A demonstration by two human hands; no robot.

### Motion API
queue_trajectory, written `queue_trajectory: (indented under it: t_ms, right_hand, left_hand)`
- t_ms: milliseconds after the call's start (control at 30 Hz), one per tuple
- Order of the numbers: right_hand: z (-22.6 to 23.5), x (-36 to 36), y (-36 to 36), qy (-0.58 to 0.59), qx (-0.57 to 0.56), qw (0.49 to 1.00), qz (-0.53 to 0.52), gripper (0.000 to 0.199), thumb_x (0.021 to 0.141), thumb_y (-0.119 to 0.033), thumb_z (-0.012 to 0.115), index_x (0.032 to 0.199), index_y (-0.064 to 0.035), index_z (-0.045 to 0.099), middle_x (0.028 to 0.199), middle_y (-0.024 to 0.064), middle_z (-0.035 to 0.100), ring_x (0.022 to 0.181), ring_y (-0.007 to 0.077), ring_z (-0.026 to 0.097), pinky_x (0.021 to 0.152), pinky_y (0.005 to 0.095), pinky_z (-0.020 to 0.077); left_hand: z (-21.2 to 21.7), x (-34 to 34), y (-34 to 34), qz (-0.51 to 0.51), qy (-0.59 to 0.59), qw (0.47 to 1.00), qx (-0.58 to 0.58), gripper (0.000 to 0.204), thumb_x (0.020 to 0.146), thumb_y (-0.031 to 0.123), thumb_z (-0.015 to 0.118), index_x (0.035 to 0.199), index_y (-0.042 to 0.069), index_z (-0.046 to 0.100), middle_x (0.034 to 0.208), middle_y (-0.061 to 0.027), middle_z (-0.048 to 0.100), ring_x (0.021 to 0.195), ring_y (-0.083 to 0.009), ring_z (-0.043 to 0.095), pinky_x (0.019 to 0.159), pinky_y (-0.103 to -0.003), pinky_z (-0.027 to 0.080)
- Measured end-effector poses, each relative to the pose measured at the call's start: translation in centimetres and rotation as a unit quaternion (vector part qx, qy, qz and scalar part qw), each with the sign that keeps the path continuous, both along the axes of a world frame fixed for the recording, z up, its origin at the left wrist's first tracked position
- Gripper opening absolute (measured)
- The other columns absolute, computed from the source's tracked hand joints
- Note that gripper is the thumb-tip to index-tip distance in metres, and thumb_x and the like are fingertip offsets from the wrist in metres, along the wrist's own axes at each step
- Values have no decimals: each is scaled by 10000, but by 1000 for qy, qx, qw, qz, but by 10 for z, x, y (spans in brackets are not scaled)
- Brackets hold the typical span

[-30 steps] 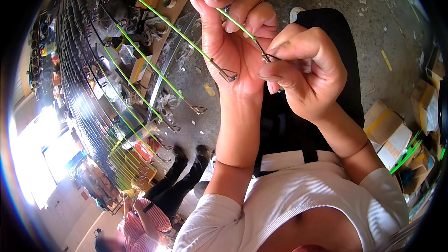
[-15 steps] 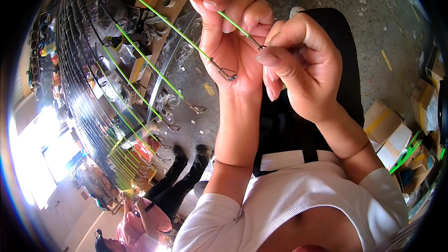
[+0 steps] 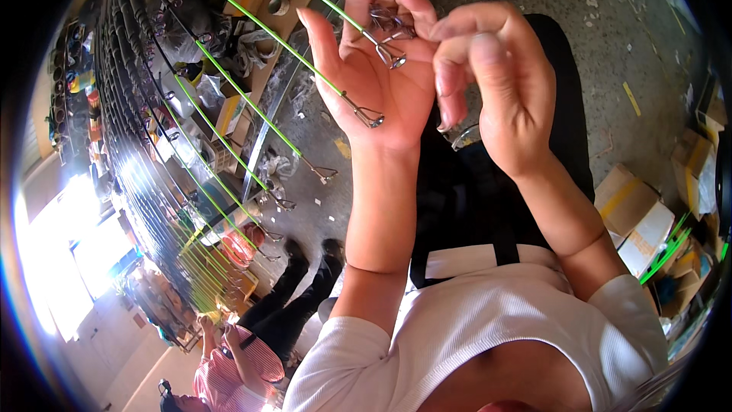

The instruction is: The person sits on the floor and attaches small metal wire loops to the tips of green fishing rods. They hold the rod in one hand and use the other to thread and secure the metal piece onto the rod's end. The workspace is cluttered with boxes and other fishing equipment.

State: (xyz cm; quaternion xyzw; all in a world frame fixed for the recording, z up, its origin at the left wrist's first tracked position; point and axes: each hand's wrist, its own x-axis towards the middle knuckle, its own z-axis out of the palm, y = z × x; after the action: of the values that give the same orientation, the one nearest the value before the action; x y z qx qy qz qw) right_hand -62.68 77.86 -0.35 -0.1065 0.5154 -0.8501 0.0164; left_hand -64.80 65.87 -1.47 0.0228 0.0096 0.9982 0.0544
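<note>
We see the thin green rod (image 3: 293, 49) running from eleven o'clock down across our left hand (image 3: 377, 76), its tip carrying a small wire guide ring (image 3: 371, 117) that lies on the heel of the palm. We judge it light and whippy, stiff enough to hold a line yet easy to snap near the tip, with a smooth glossy coat that would slide between dry fingers; the fair place to take hold is on the shaft just behind the ring, not on the wire itself. A second rod tip with its own metal guide (image 3: 390, 57) crosses the palm higher up, at the base of the fingers.

The left hand is open, palm up, fingers loosely curled, cradling both tips. The right hand (image 3: 499, 84), at three o'clock and just beside it, has its fingers bent with thumb and forefinger drawn together; it may pinch something fine, but we cannot tell.

At nine o'clock hang rows of like rods (image 3: 152, 183). Cardboard boxes (image 3: 637, 210) sit at four o'clock on the speckled concrete floor (image 3: 610, 38), and another person (image 3: 244, 358) is at seven.
</note>
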Motion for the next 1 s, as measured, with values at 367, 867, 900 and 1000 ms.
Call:
queue_trajectory:
  t_ms: [367,867,900,1000]
  right_hand:
    - [-17,3,14,224,488,841,-62,190,719,-18,684,898,-48,630,824,75,554,727,221,615,600,299,496]
    - [-7,0,31,-27,91,993,69,94,826,61,599,915,90,589,884,127,638,725,178,664,641,247,549]
    - [-9,-2,32,-47,74,994,72,99,825,70,593,921,94,588,885,126,646,730,170,666,649,241,548]
    - [-11,-9,41,-67,50,991,105,112,823,48,608,922,97,586,904,131,652,735,162,665,639,227,541]
  left_hand:
    - [-8,32,29,30,-117,980,-160,588,962,421,342,1317,-47,383,1327,-168,448,1256,-271,401,1080,-378,296]
    - [-27,30,22,-42,-139,986,-84,254,961,233,447,1092,58,575,998,-45,609,871,-141,573,747,-262,484]
    - [-33,28,20,-51,-118,988,-82,237,959,228,452,1075,68,583,959,-34,602,832,-129,563,726,-256,481]
    - [-21,17,30,-13,-144,982,-123,218,944,275,498,999,100,614,855,12,562,728,-90,496,659,-227,461]
